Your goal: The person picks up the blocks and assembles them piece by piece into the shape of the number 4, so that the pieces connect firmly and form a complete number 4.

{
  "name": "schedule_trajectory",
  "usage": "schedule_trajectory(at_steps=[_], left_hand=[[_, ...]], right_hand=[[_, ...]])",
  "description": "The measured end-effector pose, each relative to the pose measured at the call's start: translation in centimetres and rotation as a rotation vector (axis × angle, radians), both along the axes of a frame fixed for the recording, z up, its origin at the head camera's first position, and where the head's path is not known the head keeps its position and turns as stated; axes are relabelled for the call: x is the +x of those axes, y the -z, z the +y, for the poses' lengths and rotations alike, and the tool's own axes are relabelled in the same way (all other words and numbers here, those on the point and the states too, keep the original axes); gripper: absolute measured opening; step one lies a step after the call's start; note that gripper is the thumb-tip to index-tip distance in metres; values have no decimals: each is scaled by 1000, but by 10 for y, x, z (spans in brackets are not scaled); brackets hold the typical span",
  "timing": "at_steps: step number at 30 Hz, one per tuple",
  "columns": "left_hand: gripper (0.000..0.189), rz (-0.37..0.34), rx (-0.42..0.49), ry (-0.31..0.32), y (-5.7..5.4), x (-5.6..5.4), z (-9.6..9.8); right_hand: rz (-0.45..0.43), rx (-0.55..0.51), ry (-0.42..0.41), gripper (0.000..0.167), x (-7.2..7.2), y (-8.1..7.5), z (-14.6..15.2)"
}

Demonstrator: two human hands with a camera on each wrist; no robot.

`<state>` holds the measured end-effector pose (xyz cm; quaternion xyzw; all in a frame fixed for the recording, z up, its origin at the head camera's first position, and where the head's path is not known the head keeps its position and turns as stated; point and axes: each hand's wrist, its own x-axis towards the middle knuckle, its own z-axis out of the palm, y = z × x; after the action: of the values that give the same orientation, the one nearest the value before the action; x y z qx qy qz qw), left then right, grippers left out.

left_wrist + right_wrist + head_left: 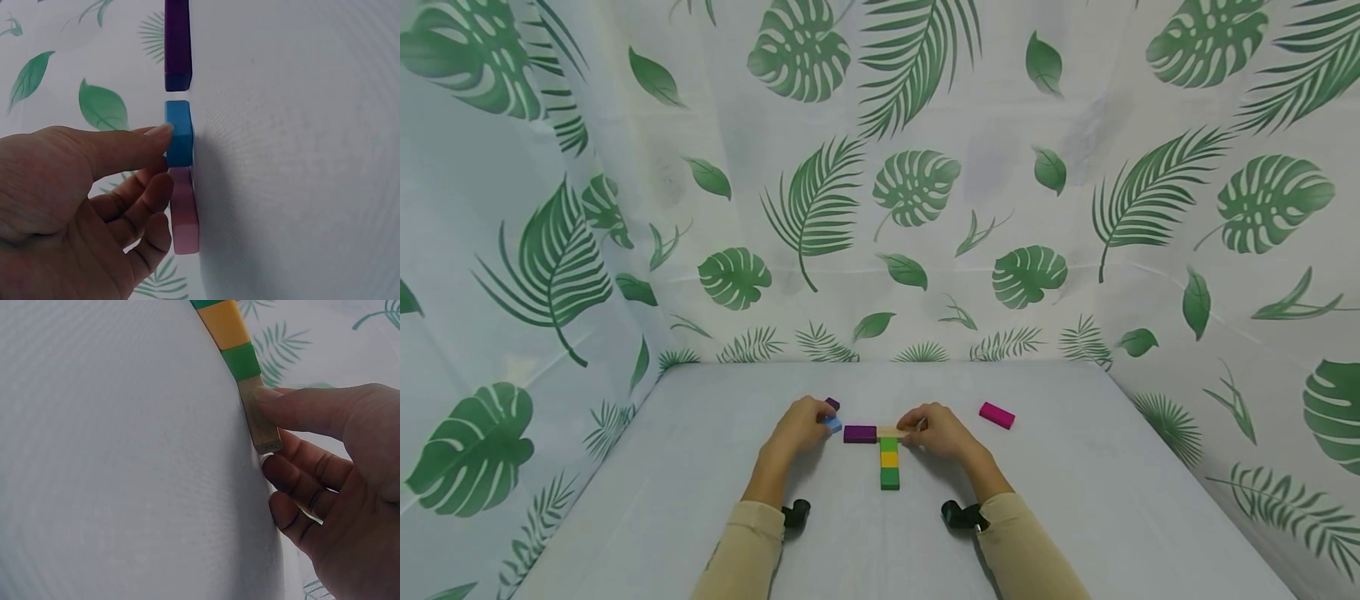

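Observation:
My left hand (pixel 799 426) pinches a blue block (pixel 179 134) between thumb and fingers, low over the table. A pink block (pixel 184 215) is close beside it in the left wrist view, near the curled fingers. My right hand (pixel 942 428) holds a plain wooden block (pixel 259 412) by its right end, with the thumb along its near side. Left of that block lies a purple block (pixel 860 434). A light green block (pixel 889 444), a yellow block (pixel 889 459) and a darker green block (pixel 890 478) run in a line from the wooden block toward me.
A magenta block (pixel 997 415) lies apart, to the right and behind my right hand. Behind the left fingertips a small dark purple piece (pixel 832 403) shows, partly hidden. The white table (pixel 700 467) meets a leaf-patterned curtain (pixel 925 292) at its back and sides.

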<state>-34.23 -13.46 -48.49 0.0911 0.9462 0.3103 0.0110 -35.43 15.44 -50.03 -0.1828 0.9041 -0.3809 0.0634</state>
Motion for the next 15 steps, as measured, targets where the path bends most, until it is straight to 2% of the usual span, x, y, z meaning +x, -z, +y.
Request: schedule_trajectory(at_steps=[9,15], left_hand=[[26,12,6,-13,-2,2,2],[24,5,7,-48,-1,3,6]], right_hand=[[1,-2,4,18,1,1,-1],[1,-13,4,17,1,1,-1]])
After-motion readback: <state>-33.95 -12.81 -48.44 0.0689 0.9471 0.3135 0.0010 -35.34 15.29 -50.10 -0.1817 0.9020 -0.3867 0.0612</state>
